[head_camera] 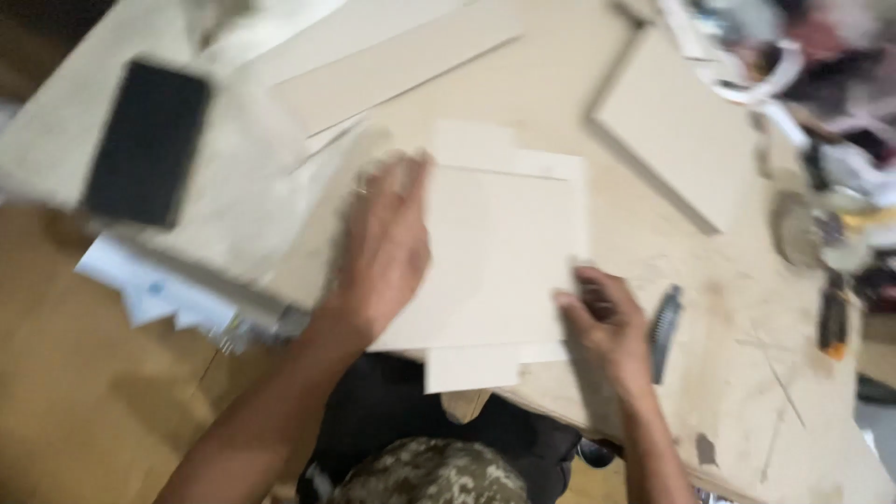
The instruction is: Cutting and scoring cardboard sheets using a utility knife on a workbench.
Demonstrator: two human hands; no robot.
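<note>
A stack of pale cardboard sheets (499,252) lies on the workbench (737,308) right in front of me. My left hand (383,247) rests flat on the stack's left edge, fingers spread and pointing away from me. My right hand (607,322) is at the stack's near right corner, fingers curled against the edge of the sheets. The frame is blurred by motion, so I cannot tell whether the right hand pinches a sheet or only touches it.
A black phone (147,142) lies at the far left on pale sheets. Long cardboard strips (392,70) and a thicker board (677,126) lie farther back. A dark knife-like tool (665,329) sits right of my right hand. Cluttered tools fill the right edge (835,233).
</note>
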